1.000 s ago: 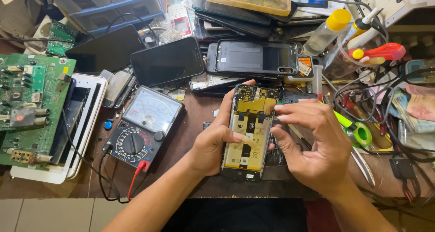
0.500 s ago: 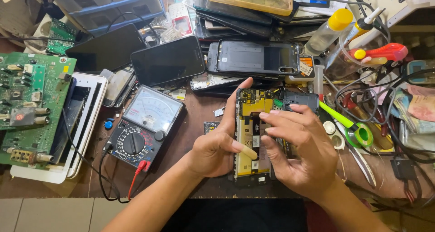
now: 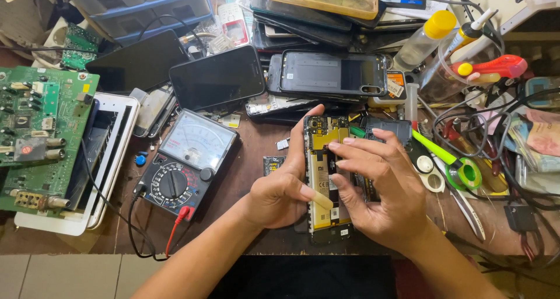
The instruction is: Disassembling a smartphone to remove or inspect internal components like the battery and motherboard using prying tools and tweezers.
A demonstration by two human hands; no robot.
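An opened smartphone with its back cover off lies upright on the brown workbench, its yellow battery and circuit parts exposed. My left hand grips its left edge, index finger stretched up along the side, thumb pressed on the battery. My right hand rests over the phone's right side, fingertips touching the upper battery area. Whether the right hand holds a tool I cannot tell.
An analog multimeter with red and black leads sits to the left. A green circuit board lies on a white tablet. Several phones and screens are piled at the back. Bottles, a green-handled tool and cables crowd the right.
The phone has shifted slightly right and toward me. My right hand moved left over the phone, its fingers now spread across the battery. My left thumb now presses on the battery.
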